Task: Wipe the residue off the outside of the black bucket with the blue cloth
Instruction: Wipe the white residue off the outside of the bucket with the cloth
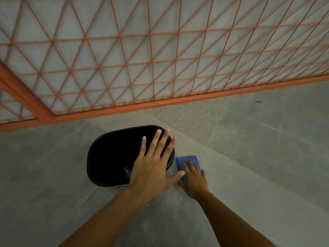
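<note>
The black bucket [114, 154] stands on the grey floor, seen from above, its dark opening facing me. My left hand [153, 164] hovers over the bucket's right side with fingers spread and nothing in it. Just right of the bucket lies the folded blue cloth [188, 160] flat on the floor. My right hand [194, 179] rests on the cloth's near part, fingers laid flat over it; whether it grips the cloth I cannot tell. The bucket's outer wall is mostly hidden from this angle.
An orange metal mesh fence [160, 104] with a solid bottom rail runs across the floor just beyond the bucket. Grey floor tiles [258, 139] stretch to the right and toward me.
</note>
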`<move>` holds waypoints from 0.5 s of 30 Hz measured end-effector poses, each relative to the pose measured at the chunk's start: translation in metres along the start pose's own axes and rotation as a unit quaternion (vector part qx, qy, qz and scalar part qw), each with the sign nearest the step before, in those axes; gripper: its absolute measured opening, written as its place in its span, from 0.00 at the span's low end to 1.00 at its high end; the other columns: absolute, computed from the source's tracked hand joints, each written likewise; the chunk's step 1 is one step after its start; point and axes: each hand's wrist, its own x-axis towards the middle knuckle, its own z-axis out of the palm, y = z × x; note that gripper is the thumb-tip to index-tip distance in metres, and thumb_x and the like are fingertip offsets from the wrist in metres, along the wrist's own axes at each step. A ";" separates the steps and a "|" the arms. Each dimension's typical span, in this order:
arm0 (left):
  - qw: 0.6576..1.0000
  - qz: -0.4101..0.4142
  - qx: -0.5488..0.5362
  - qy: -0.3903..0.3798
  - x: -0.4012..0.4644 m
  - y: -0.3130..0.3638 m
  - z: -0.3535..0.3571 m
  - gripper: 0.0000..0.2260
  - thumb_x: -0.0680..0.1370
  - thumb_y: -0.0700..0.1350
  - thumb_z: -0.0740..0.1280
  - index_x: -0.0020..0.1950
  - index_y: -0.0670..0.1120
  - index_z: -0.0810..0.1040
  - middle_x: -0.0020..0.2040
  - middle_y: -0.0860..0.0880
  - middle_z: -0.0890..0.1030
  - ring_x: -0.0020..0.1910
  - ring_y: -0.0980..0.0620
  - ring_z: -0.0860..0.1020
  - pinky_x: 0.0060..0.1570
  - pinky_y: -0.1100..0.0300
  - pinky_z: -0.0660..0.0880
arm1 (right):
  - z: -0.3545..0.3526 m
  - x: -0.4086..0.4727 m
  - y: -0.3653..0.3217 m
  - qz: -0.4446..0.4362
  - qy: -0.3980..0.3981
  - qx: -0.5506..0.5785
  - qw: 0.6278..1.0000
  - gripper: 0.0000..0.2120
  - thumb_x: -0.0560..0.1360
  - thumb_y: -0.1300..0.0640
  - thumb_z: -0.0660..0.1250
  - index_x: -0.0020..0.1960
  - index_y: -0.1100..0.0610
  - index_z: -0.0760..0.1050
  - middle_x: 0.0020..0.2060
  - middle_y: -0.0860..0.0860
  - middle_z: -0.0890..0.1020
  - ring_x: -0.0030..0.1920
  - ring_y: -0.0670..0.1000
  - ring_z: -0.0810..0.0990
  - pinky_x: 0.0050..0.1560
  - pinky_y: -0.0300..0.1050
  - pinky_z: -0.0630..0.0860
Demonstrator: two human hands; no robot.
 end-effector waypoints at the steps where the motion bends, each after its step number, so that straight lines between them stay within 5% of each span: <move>1: 1.000 0.007 0.005 0.005 0.004 0.002 0.003 0.39 0.72 0.69 0.53 0.76 0.47 0.56 0.78 0.45 0.54 0.77 0.45 0.51 0.71 0.41 0.50 | 0.003 0.007 0.003 0.002 0.004 -0.001 1.000 0.34 0.75 0.41 0.58 0.74 0.48 0.46 0.75 0.52 0.49 0.74 0.54 0.46 0.72 0.58 0.47; 4: 0.998 0.026 0.046 0.023 0.012 0.005 0.020 0.38 0.73 0.67 0.54 0.76 0.45 0.59 0.78 0.44 0.56 0.77 0.45 0.51 0.70 0.42 0.50 | 0.012 0.030 0.009 0.018 0.020 -0.005 1.000 0.35 0.74 0.42 0.60 0.74 0.50 0.47 0.75 0.53 0.48 0.74 0.55 0.46 0.72 0.58 0.47; 9: 0.996 0.004 0.086 0.033 0.014 0.005 0.031 0.27 0.76 0.54 0.52 0.71 0.41 0.69 0.71 0.43 0.70 0.70 0.44 0.69 0.68 0.40 0.63 | 0.041 0.047 0.020 0.053 0.029 0.005 0.998 0.32 0.76 0.40 0.55 0.74 0.50 0.49 0.75 0.53 0.45 0.74 0.58 0.43 0.71 0.62 0.46; 15: 0.995 0.010 0.097 0.017 0.016 0.007 0.031 0.25 0.76 0.47 0.50 0.66 0.36 0.72 0.67 0.38 0.73 0.66 0.41 0.73 0.57 0.37 0.72 | 0.047 0.051 0.016 0.070 0.056 0.031 0.996 0.26 0.77 0.52 0.57 0.73 0.51 0.54 0.75 0.54 0.49 0.74 0.59 0.48 0.70 0.61 0.53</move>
